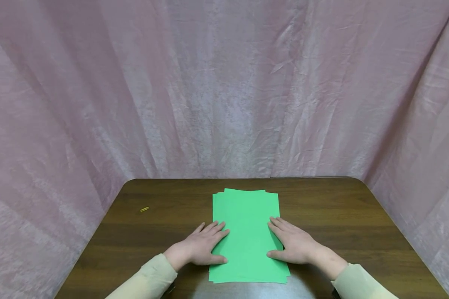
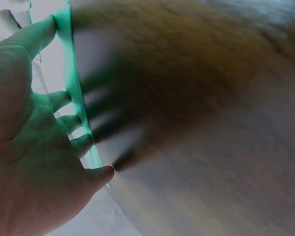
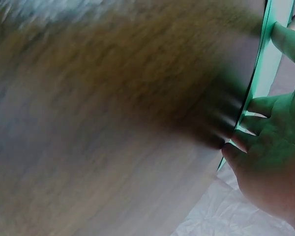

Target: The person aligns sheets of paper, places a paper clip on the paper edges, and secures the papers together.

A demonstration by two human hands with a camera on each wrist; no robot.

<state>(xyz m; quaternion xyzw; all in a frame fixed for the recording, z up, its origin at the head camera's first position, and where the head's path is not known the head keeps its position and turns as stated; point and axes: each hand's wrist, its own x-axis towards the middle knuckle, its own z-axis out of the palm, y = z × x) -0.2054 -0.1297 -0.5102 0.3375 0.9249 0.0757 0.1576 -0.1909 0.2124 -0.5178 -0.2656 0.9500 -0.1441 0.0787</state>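
Observation:
Several sheets of green paper (image 1: 248,232) lie in a loose, uneven stack on the wooden table, their corners sticking out at the top and bottom. My left hand (image 1: 202,245) rests on the left edge of the stack, fingers spread and thumb on the paper. On the opposite edge, my right hand (image 1: 295,243) lies with its fingertips and thumb touching the top sheet. Both wrist views show the palms from the side, with the left hand (image 2: 39,142) and right hand (image 3: 275,132) meeting the stack's edge with extended fingers.
A yellow paper clip (image 1: 144,209) lies on the table (image 1: 164,195) toward its far left. Pink velvet curtains (image 1: 224,91) hang behind the table and along its sides.

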